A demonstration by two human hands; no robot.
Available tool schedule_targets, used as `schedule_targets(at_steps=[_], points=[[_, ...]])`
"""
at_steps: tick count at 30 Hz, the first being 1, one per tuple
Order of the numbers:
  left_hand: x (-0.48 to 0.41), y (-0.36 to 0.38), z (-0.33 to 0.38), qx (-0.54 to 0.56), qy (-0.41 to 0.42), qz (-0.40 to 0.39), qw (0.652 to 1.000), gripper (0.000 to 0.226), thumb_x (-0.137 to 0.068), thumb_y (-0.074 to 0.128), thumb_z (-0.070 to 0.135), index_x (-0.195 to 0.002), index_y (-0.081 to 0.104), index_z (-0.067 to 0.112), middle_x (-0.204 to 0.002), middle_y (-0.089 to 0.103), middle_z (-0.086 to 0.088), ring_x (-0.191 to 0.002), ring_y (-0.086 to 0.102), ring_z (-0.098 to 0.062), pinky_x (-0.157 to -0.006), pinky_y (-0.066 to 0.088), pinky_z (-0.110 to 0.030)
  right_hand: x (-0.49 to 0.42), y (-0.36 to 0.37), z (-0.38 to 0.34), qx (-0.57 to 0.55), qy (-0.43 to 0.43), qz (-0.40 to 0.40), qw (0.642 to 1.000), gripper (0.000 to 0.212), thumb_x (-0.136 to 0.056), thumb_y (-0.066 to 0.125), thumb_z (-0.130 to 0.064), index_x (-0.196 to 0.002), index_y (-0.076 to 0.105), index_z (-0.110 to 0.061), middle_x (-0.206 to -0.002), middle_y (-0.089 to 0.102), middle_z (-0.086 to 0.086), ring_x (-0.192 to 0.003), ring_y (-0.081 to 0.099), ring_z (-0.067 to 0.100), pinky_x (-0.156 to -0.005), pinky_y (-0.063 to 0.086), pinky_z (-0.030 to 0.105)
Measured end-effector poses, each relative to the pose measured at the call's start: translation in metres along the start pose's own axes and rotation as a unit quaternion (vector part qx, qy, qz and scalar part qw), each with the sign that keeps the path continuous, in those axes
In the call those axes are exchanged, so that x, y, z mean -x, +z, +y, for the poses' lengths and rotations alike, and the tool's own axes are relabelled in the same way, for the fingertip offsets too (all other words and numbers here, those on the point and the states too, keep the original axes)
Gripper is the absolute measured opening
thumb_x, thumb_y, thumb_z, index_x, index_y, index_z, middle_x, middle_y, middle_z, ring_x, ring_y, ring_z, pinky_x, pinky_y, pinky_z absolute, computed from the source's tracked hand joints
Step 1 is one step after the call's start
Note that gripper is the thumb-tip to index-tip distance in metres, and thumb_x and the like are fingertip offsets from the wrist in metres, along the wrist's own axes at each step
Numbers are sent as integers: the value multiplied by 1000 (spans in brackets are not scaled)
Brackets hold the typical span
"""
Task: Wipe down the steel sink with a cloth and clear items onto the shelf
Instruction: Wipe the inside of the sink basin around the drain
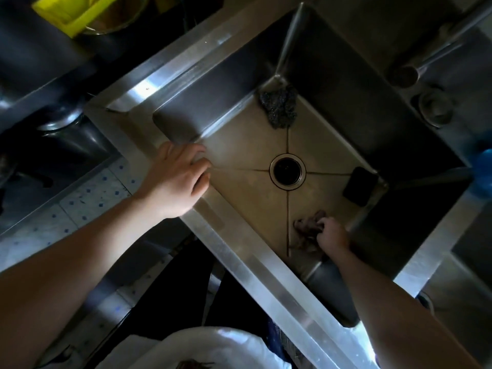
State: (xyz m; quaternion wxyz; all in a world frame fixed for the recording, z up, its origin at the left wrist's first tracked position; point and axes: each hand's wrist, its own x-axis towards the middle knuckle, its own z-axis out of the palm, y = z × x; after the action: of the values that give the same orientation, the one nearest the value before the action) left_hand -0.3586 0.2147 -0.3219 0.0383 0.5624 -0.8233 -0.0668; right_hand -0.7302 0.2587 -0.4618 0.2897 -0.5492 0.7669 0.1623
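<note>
Sink (247, 193): centre of frame.
Cloth (306, 230): lower right of basin floor, right hand (332, 237) fingers clamped round it.
Left hand (178, 177): fingers apart, flat on rim.
Tip: spread cloth flat, sweep toward drain (287, 170), probably lifting scrubber (279, 107) first.

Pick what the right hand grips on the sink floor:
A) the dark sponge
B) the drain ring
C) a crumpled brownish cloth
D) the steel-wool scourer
C: the right hand curls its fingers on the brownish cloth against the floor of the sink, while the scourer and the dark sponge lie apart in other corners, untouched.
</note>
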Motion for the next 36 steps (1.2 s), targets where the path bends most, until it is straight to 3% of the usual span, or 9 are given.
schedule_targets(at_steps=[4, 10, 15, 20, 23, 27, 33, 36], points=[[7, -3, 10, -47, -4, 25, 999, 21, -85, 49, 22, -91, 64, 8, -110, 60, -15, -90, 58, -35, -80, 39, -42, 9, -3, -7, -30, -11, 4, 999, 34, -76, 57, -3, -106, 65, -18, -112, 64, 10, -105, 59, 31, -89, 47, 37], [25, -13, 38, 16, -22, 39, 999, 29, -87, 38, 24, -90, 64, 11, -103, 61, -12, -89, 59, -33, -79, 44, -43, 33, -19, -16, -78, -19, 48, 996, 37, -78, 60, -6, -112, 65, -20, -111, 66, 5, -102, 61, 25, -83, 43, 28], [35, -20, 57, 41, -37, 29, 998, 33, -86, 36, 27, -91, 66, 12, -100, 62, -9, -88, 60, -33, -79, 48, -43, 53, -42, -21, -139, -22, 55, 988, 37, -78, 58, -1, -109, 68, -18, -92, 68, 2, -77, 59, 13, -72, 50, 24], [41, -29, 67, 63, -68, 21, 995, 15, -89, 55, 18, -100, 65, 12, -107, 60, -8, -101, 56, -30, -90, 43, -43, 77, -67, -26, -143, -40, 88, 985, 34, -79, 61, -7, -109, 67, -23, -94, 70, 2, -81, 63, 17, -81, 55, 34], [45, -36, 71, 74, -85, 24, 993, 18, -91, 53, 20, -106, 63, 16, -112, 57, -4, -107, 53, -25, -93, 38, -39, 88, -77, -26, -139, -53, 101, 984, 35, -81, 61, -10, -112, 65, -25, -95, 69, 0, -87, 64, 18, -91, 51, 42], [47, -44, 75, 75, -109, 28, 991, 19, -92, 50, 22, -108, 61, 19, -112, 56, 1, -108, 52, -22, -94, 34, -35, 101, -88, -28, -148, -59, 102, 982, 40, -77, 61, -7, -112, 66, -27, -93, 70, -1, -87, 64, 18, -91, 51, 42], [50, -57, 80, 82, -142, 63, 984, 17, -88, 56, 14, -102, 65, 16, -105, 60, -3, -98, 57, -27, -88, 39, -39, 118, -93, -33, -231, -62, 101, 966, 37, -76, 62, -4, -105, 71, -24, -73, 61, -7, -65, 57, 8, -68, 47, 24], [48, -63, 78, 80, -140, 72, 984, 19, -89, 54, 14, -104, 65, 15, -106, 59, -5, -98, 56, -27, -86, 38, -38, 124, -96, -39, -251, -71, 102, 960, 35, -71, 64, -6, -99, 73, -25, -70, 61, -7, -67, 60, 14, -66, 45, 22]])
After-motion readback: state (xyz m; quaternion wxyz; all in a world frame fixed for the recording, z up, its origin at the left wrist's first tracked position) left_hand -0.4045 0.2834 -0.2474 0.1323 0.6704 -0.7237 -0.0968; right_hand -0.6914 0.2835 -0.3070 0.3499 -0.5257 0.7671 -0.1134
